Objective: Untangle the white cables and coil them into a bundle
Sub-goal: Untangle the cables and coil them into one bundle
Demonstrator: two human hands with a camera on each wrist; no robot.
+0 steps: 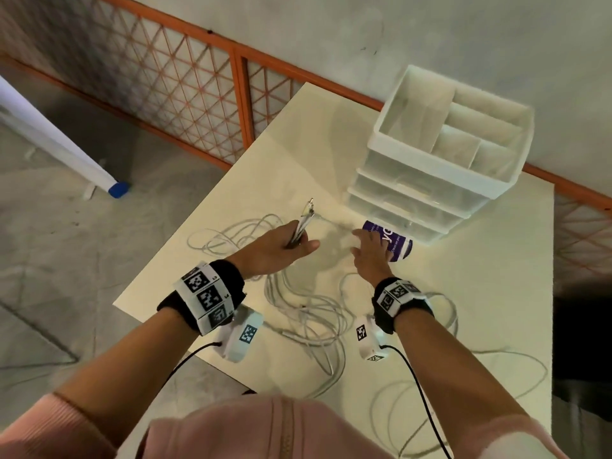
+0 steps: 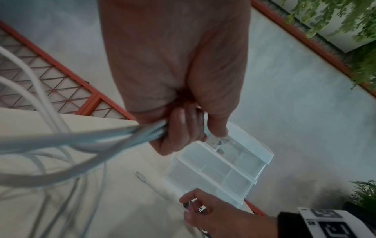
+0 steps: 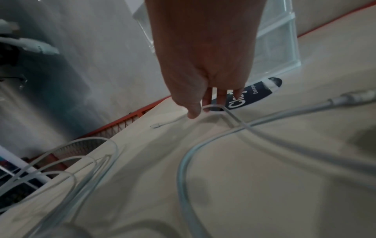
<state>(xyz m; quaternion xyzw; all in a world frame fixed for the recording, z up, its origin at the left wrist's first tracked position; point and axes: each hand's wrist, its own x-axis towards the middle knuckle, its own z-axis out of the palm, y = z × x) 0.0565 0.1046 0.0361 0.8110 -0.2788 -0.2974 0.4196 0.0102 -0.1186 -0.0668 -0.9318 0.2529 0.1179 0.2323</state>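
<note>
Several white cables [image 1: 308,313] lie tangled in loops across the cream table [image 1: 490,286]. My left hand [image 1: 296,241] grips a bunch of cable ends, and their connectors [image 1: 308,210] stick up past the fist. In the left wrist view its fingers [image 2: 183,130] curl tightly round the strands [image 2: 85,140]. My right hand [image 1: 366,248] reaches down to the table beside a purple-labelled canister [image 1: 395,241]. In the right wrist view its thumb and fingers [image 3: 200,107] pinch a thin cable loop [image 3: 227,112] lifted just off the surface. That cable's free connector [image 3: 156,126] lies to the left.
A clear plastic drawer organiser [image 1: 440,154] stands at the back of the table, right behind both hands. More cable loops [image 1: 463,382] trail towards the near right edge. An orange lattice railing [image 1: 185,81] runs beyond the table's far left side.
</note>
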